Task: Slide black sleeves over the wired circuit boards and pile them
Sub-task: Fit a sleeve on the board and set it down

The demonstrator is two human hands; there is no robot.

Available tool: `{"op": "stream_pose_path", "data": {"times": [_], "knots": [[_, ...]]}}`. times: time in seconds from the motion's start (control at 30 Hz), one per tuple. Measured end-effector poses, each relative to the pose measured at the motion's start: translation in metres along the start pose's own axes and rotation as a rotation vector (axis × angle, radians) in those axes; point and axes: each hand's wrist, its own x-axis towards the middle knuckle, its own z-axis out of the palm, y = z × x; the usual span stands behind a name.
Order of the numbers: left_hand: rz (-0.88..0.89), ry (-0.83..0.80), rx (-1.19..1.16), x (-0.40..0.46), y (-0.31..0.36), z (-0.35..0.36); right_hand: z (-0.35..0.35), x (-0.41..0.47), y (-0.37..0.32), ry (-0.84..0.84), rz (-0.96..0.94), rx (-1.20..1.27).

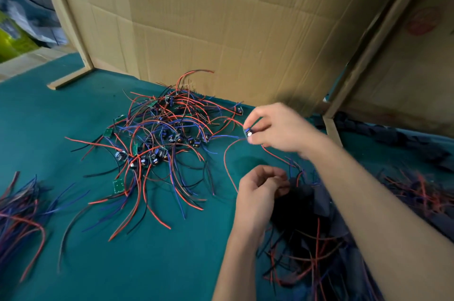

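A tangled heap of small circuit boards (157,138) with red, blue and black wires lies mid-table. My right hand (277,126) pinches one wired circuit board (248,133) at the heap's right edge; its wires trail down toward my other hand. My left hand (260,190) is below it, fingers curled around a black sleeve (293,184) over a dark pile of sleeves (304,212). Motion blur hides the exact grip.
The teal table cover (147,251) runs under everything. Cardboard walls (221,30) stand behind and at right. A bundle of wired pieces (19,212) lies at the left edge. More sleeved, wired pieces (422,192) lie at far right.
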Motion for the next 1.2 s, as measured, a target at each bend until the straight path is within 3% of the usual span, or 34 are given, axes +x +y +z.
{"op": "stream_pose_path", "data": {"times": [0.13, 0.23, 0.4, 0.5, 0.6, 0.63, 0.73, 0.8, 1.0, 1.2], "knots": [[0.015, 0.015, -0.063, -0.001, 0.000, 0.001, -0.044, -0.036, 0.003, 0.045, -0.026, 0.268], [0.017, 0.004, -0.171, -0.005, 0.008, 0.001, -0.055, -0.064, 0.005, 0.067, -0.091, 0.338], [-0.037, -0.139, -0.257, -0.013, 0.023, -0.001, -0.025, -0.091, 0.011, 0.052, -0.160, -0.156], [0.002, -0.143, -0.217, -0.014, 0.021, -0.003, -0.016, -0.095, 0.014, -0.001, -0.181, -0.220], [-0.004, -0.141, -0.159, -0.013, 0.018, -0.006, -0.037, -0.085, 0.025, -0.171, -0.083, -0.001], [-0.014, -0.137, -0.135, -0.012, 0.016, -0.006, -0.049, -0.077, 0.033, -0.143, -0.047, 0.015], [-0.038, -0.114, -0.061, -0.010, 0.013, -0.007, -0.089, -0.039, 0.067, 0.145, 0.048, -0.185], [-0.052, -0.106, -0.042, -0.009, 0.013, -0.006, -0.109, -0.013, 0.099, 0.240, 0.179, -0.314], [-0.060, -0.134, -0.025, -0.008, 0.010, -0.007, -0.119, 0.042, 0.191, 0.112, 0.500, -0.484], [-0.057, -0.151, -0.031, -0.006, 0.006, -0.008, -0.120, 0.059, 0.224, 0.151, 0.572, -0.471]]}}
